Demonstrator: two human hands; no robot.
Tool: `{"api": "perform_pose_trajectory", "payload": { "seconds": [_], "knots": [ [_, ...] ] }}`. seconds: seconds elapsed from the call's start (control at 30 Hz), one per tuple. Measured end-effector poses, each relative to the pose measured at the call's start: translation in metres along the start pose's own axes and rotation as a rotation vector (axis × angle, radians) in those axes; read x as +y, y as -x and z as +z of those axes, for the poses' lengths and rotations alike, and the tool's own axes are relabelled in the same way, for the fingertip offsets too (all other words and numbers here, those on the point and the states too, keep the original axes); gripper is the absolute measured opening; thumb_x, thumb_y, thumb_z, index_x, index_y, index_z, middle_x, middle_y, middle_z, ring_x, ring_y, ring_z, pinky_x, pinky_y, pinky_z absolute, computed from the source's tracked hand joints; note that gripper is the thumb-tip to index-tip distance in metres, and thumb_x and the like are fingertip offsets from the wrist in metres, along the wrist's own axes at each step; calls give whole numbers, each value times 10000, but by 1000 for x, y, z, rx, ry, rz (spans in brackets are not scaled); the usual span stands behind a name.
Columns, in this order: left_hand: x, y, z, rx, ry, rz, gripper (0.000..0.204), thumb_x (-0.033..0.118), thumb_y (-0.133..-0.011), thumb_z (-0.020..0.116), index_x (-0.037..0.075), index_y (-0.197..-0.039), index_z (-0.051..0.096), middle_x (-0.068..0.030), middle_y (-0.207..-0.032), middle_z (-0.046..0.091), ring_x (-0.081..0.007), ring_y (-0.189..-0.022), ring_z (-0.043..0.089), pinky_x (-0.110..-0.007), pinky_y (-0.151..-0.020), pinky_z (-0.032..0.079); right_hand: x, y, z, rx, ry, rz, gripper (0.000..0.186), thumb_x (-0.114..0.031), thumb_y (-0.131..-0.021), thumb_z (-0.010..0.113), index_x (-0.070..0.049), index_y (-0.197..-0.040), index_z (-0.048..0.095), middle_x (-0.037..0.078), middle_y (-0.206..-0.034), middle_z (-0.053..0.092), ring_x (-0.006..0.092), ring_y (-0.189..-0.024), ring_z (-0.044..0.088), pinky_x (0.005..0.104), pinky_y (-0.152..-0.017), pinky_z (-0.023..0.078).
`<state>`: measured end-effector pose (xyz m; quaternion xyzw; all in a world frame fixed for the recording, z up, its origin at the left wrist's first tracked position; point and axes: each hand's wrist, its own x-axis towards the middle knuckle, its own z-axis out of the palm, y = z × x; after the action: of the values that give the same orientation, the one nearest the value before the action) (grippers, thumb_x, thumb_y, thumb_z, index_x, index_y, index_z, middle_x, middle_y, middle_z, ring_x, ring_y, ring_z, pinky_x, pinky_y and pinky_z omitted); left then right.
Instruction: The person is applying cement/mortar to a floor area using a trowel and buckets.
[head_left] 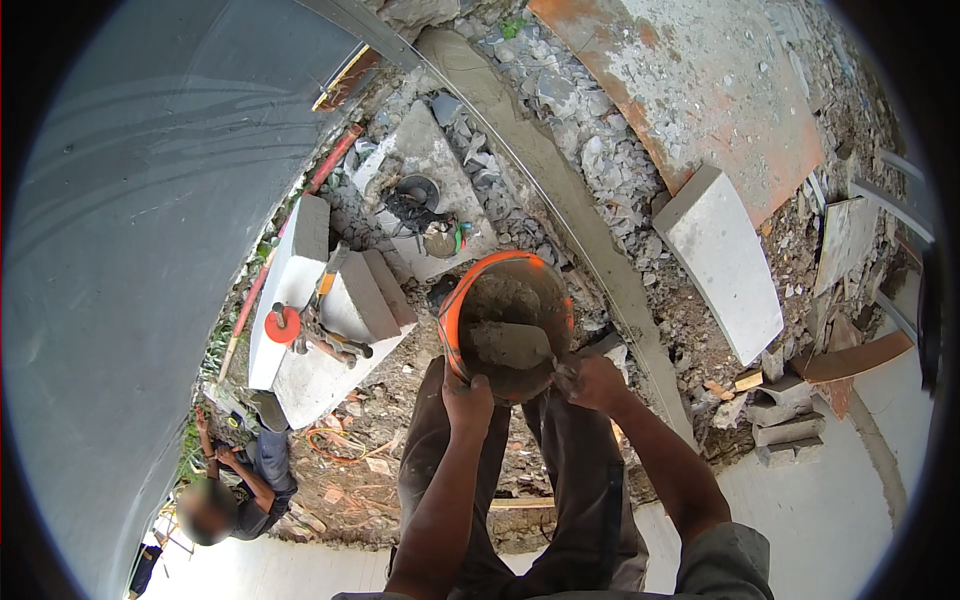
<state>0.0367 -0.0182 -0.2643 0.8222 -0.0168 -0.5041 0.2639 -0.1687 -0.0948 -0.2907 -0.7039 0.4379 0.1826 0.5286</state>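
Note:
An orange bucket [449,318] sits tilted toward me in front of my legs, its inside coated with grey mortar [500,295]. My left hand [468,403] grips the near rim on the left, thumb over the edge. At the bucket's right side, my right hand [597,384] is closed round the handle of a trowel. The trowel's blade [508,344] lies inside the bucket, smeared with the same grey mortar. What the left fingers do under the rim is hidden.
White blocks [360,300] with hand tools on them stand to the left. Beyond lies a slab [465,240] with a black container. A mortar strip [585,215] runs past the bucket along a taut string. Rubble and another white block [722,265] are at right; a person [255,480] crouches lower left.

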Motion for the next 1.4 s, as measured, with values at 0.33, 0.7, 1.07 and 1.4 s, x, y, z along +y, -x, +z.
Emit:
{"api": "perform_pose_trajectory", "payload": {
  "seconds": [0.33, 0.7, 1.07, 1.4],
  "knots": [
    [-10, -10, -2, 44, 167, -162, 574, -6, -724, 461, -8, -1292, 383, -103, -1067, 553, -153, -897, 562, -269, -742, 454, -53, 43, -84, 118, -362, -2, 197, -138, -770, 671, -16, -916, 620, 106, -571, 519, 187, -462, 459, 307, -471, 397],
    [10, -5, -4, 63, 159, -125, 495, -13, -710, 476, -3, -1204, 450, -107, -1020, 574, -180, -862, 574, -284, -750, 460, -14, -63, -146, 663, -409, 115, 154, -126, -827, 620, 23, -862, 609, 32, -608, 518, 81, -567, 431, 252, -520, 378],
    [7, -6, 4, 46, 169, -58, 494, 22, -706, 462, -41, -1196, 432, -168, -980, 598, -227, -856, 604, -324, -737, 473, -2, -258, -146, 773, -13, 3, 213, -111, -764, 624, -13, -953, 625, 134, -778, 641, 172, -694, 609, 276, -668, 480],
    [7, -10, 1, 37, 179, -116, 479, -19, -731, 503, 22, -1207, 460, -49, -1007, 559, -128, -883, 541, -247, -756, 437, -42, -272, -166, 461, -1011, 309, 277, -305, -844, 629, -29, -862, 605, 55, -671, 598, 135, -481, 545, 282, -408, 430]
  ]
}}
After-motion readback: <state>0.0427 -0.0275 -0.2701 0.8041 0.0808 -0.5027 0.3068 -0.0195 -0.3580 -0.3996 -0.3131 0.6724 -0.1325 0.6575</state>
